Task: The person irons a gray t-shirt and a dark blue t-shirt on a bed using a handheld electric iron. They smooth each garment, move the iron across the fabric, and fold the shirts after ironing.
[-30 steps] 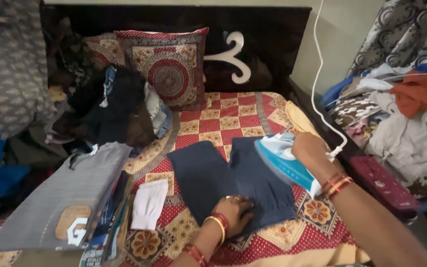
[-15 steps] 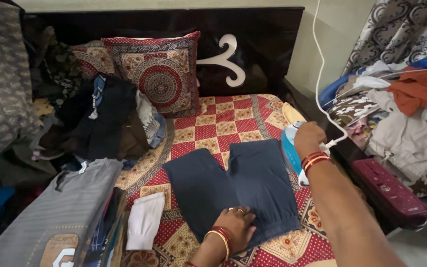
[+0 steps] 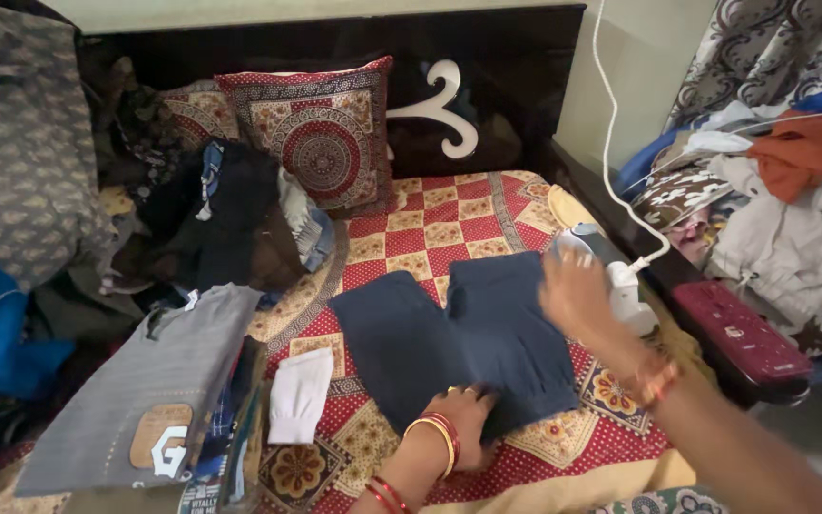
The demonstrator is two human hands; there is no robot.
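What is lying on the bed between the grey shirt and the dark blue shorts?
In the head view, a folded white cloth lies on the red patterned bedcover, between the grey shirt and the dark blue shorts.

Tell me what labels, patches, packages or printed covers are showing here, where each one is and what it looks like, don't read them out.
Patch: tan rounded rectangle with a white letter, low on the grey striped shirt, left of the bed.
Printed cover: dark, with small pale lettering, bottom edge beside that shirt; partly hidden.
Case: long maroon box with a small pale mark, right of the bed.
No screens or signs.

Iron [image 3: 611, 276] and cord [image 3: 611, 143] beside shorts [image 3: 468, 343]
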